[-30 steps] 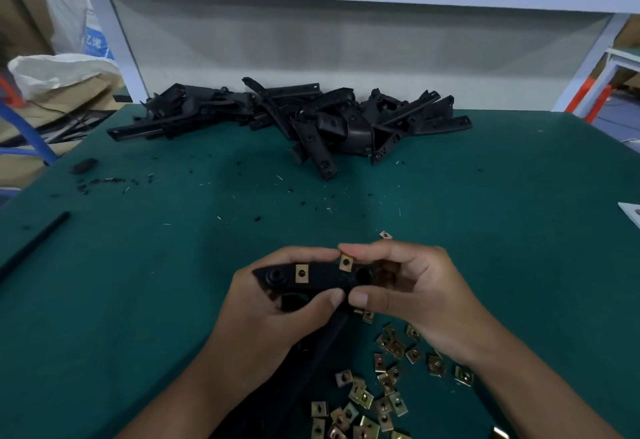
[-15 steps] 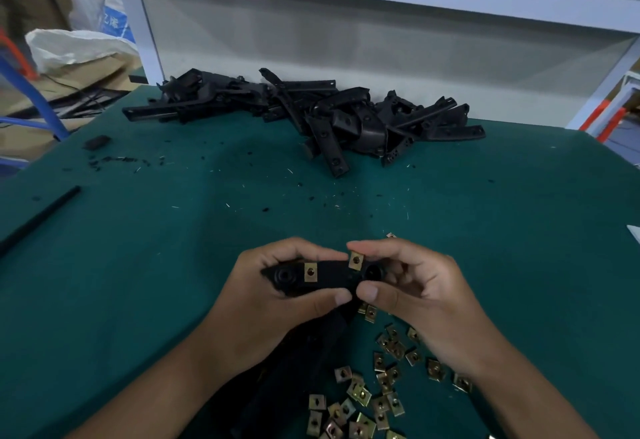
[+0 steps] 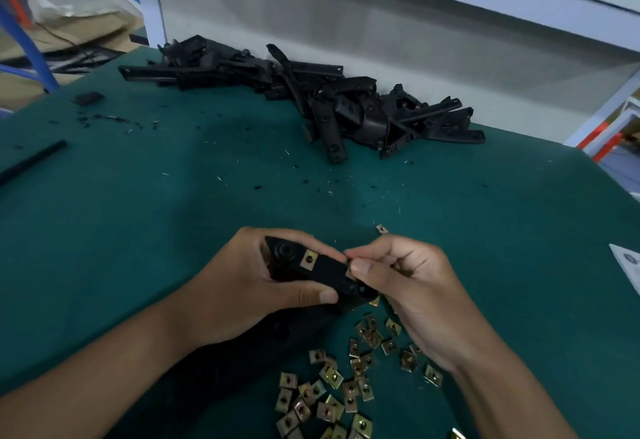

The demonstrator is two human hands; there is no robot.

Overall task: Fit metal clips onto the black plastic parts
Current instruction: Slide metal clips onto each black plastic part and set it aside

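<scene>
My left hand [image 3: 242, 286] grips a black plastic part [image 3: 322, 274] just above the green table, thumb under its near edge. One brass metal clip [image 3: 309, 260] sits fitted on the part's top face. My right hand [image 3: 408, 282] pinches the part's right end between thumb and forefinger, where a second clip is mostly hidden under the fingertips. Several loose brass clips [image 3: 346, 383] lie scattered on the table below my hands. A pile of black plastic parts [image 3: 311, 99] lies along the table's far edge.
The green table [image 3: 138, 230] carries black crumbs and shavings. A single clip [image 3: 381, 229] lies just beyond my right hand. A black strip [image 3: 33, 161] lies at the left edge, a small black block [image 3: 88, 97] further back. A white card [image 3: 627, 262] sits at the right edge.
The part has tilted so that its right end points down toward me. My right fingers have closed over the second clip, which showed plainly before. The view has shifted.
</scene>
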